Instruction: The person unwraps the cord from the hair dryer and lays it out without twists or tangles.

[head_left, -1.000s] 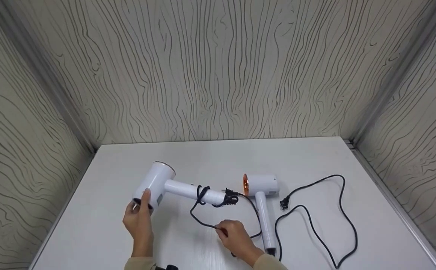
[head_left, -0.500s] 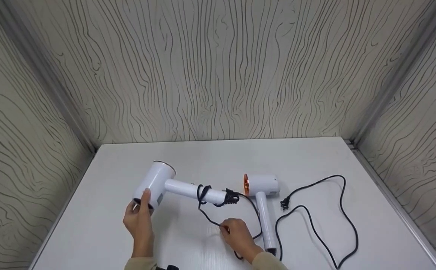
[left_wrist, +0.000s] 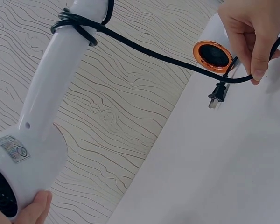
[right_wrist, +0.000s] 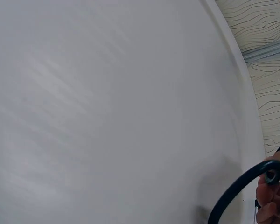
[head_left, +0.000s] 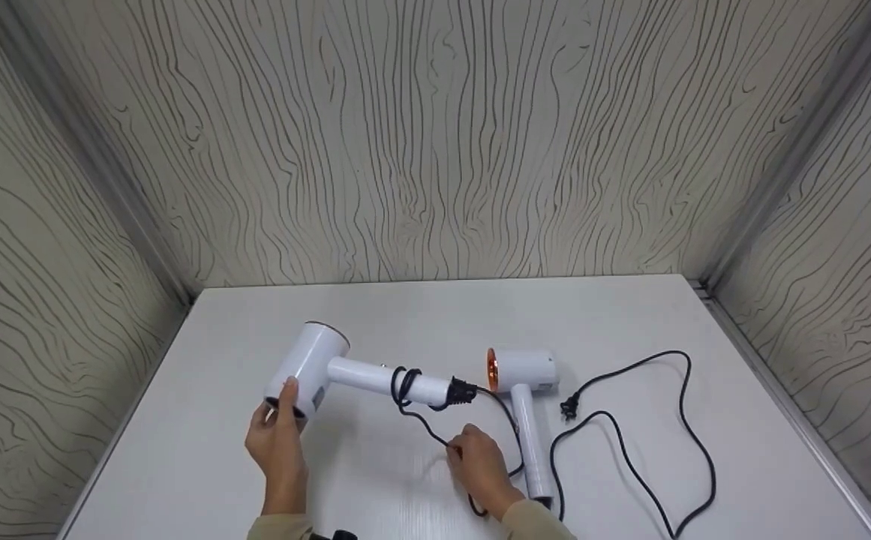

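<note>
My left hand (head_left: 279, 446) holds a white hair dryer (head_left: 307, 364) by the open end of its barrel, fingers and thumb around the rim. Its handle points right, with a black power cord (head_left: 405, 384) looped around it. My right hand (head_left: 478, 463) pinches that cord between thumb and fingertips, below the handle's end. In the left wrist view the cord (left_wrist: 154, 55) runs from the loops to the pinching fingers (left_wrist: 259, 56), and a two-prong plug (left_wrist: 218, 92) shows near them. The right wrist view catches only part of the right hand (right_wrist: 275, 196) with a bend of cord (right_wrist: 238, 186).
A second white hair dryer (head_left: 525, 369) with an orange ring lies on the white table (head_left: 375, 307), just right of my right hand. Its black cord (head_left: 711, 465) curves across the table's right side, ending in a plug (head_left: 569, 407). Wood-patterned panels (head_left: 435, 150) enclose the table.
My right hand has shifted a little up and to the right, drawing the cord along. The slack bow below the handle has become straighter. My left hand and its hair dryer barely move.
</note>
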`<action>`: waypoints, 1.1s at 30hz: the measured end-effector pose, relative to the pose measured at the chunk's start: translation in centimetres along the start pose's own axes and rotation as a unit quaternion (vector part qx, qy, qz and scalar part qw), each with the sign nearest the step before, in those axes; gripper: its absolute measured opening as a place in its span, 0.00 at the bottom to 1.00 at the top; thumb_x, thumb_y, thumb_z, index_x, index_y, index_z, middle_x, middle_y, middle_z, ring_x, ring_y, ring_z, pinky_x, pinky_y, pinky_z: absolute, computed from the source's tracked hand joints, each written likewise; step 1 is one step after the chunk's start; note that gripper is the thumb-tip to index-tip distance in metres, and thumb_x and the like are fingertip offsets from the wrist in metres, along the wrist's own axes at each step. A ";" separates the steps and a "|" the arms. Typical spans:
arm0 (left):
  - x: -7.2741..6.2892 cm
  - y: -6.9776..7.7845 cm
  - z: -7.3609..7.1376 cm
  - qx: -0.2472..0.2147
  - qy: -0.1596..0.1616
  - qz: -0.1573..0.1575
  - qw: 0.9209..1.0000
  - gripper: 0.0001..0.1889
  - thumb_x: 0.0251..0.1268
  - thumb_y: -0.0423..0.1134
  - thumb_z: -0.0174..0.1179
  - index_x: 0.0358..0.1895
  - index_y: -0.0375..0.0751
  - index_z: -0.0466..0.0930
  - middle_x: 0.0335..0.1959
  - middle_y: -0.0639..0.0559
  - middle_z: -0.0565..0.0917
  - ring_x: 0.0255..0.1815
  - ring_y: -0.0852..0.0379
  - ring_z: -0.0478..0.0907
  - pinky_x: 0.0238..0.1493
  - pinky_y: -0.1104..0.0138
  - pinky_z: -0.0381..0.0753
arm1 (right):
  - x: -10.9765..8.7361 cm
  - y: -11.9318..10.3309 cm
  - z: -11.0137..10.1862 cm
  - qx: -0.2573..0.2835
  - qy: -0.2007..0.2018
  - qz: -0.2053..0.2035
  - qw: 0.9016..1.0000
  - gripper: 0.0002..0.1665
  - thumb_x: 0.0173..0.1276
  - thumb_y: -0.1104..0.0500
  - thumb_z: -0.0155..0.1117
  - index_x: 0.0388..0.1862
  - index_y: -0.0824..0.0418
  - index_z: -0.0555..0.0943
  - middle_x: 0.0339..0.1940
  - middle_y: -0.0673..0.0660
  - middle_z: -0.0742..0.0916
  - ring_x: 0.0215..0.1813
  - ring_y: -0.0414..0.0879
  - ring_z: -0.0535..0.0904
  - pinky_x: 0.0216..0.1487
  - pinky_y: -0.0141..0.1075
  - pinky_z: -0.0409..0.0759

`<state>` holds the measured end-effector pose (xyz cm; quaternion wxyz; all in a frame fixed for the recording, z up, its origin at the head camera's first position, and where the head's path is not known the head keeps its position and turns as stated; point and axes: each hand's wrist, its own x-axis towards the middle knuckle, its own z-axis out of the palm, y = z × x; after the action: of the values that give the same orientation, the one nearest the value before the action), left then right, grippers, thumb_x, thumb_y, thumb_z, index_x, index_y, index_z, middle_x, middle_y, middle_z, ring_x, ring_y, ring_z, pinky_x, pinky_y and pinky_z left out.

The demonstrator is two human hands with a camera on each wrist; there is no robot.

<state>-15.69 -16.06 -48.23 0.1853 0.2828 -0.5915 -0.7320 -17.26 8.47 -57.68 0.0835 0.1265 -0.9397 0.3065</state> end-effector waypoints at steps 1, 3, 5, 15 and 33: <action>0.0 0.0 0.0 0.004 0.001 0.000 1.000 0.38 0.64 0.58 0.57 0.67 0.30 0.63 0.68 0.35 0.69 0.68 0.43 0.70 0.50 0.79 0.80 | 0.0 0.0 0.0 0.001 -0.005 0.004 1.000 0.04 0.58 0.66 0.67 0.26 0.63 0.87 0.23 0.48 0.78 0.26 0.35 0.72 0.26 0.27 0.71; 0.0 0.0 0.0 0.012 0.005 0.000 1.000 0.39 0.64 0.58 0.58 0.67 0.30 0.63 0.68 0.34 0.69 0.68 0.42 0.70 0.54 0.75 0.80 | 0.1 -0.1 -0.1 0.007 -0.012 0.006 1.000 0.03 0.58 0.66 0.67 0.28 0.63 0.87 0.24 0.49 0.78 0.26 0.35 0.70 0.26 0.27 0.70; 0.1 -0.1 0.1 0.016 0.008 0.001 1.000 0.39 0.64 0.58 0.58 0.67 0.30 0.63 0.68 0.34 0.69 0.68 0.41 0.70 0.56 0.72 0.80 | 0.0 0.0 -0.1 0.014 -0.019 0.009 1.000 0.04 0.59 0.66 0.66 0.30 0.64 0.87 0.24 0.49 0.78 0.26 0.34 0.69 0.26 0.26 0.69; 0.0 -0.2 0.4 0.012 0.007 0.011 1.000 0.38 0.64 0.56 0.58 0.67 0.29 0.63 0.67 0.33 0.69 0.68 0.41 0.70 0.46 0.81 0.79 | -0.2 -0.4 -0.4 0.032 -0.029 0.014 0.999 0.05 0.59 0.64 0.66 0.32 0.63 0.87 0.24 0.48 0.79 0.27 0.33 0.68 0.27 0.26 0.69; 0.2 -0.4 0.2 0.009 0.013 0.007 1.000 0.39 0.63 0.56 0.59 0.67 0.29 0.63 0.67 0.30 0.70 0.67 0.39 0.70 0.47 0.78 0.82 | -1.2 -1.8 -0.8 0.055 -0.039 -0.037 0.997 0.04 0.58 0.65 0.67 0.32 0.62 0.86 0.25 0.49 0.82 0.27 0.30 0.71 0.27 0.24 0.72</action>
<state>-16.01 -15.93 -48.65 0.1952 0.2897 -0.5973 -0.7220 -15.57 7.77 -56.37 0.0510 0.1775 -0.9186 0.3495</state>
